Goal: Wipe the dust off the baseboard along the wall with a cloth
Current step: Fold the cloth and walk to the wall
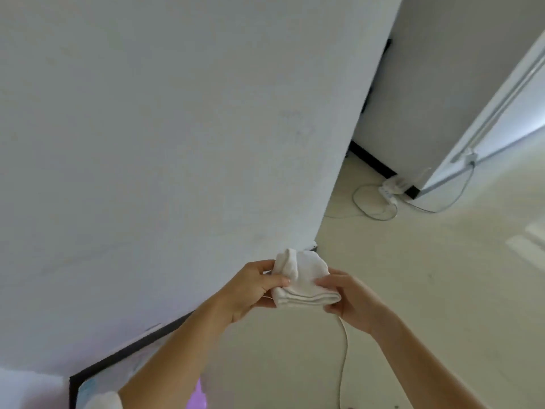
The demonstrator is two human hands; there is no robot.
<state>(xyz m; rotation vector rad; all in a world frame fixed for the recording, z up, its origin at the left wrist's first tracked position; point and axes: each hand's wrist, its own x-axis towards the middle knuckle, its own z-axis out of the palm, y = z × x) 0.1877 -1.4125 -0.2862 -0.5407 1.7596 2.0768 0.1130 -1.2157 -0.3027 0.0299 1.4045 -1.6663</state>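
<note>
A folded white cloth (303, 278) is held up in front of me between both hands, close to the outer corner of the white wall (177, 143). My left hand (250, 290) grips its left edge, thumb laid across the top. My right hand (351, 299) pinches its right side. The black baseboard (132, 349) runs along the foot of the wall at lower left, partly hidden by my left forearm. Another stretch of black baseboard (373, 162) lies along the far wall at the back.
A white power strip (390, 188) with looping cables lies on the pale floor (413, 276) near the far wall. A white door (501, 113) stands at the right. A thin white cord (343, 349) trails on the floor below my hands.
</note>
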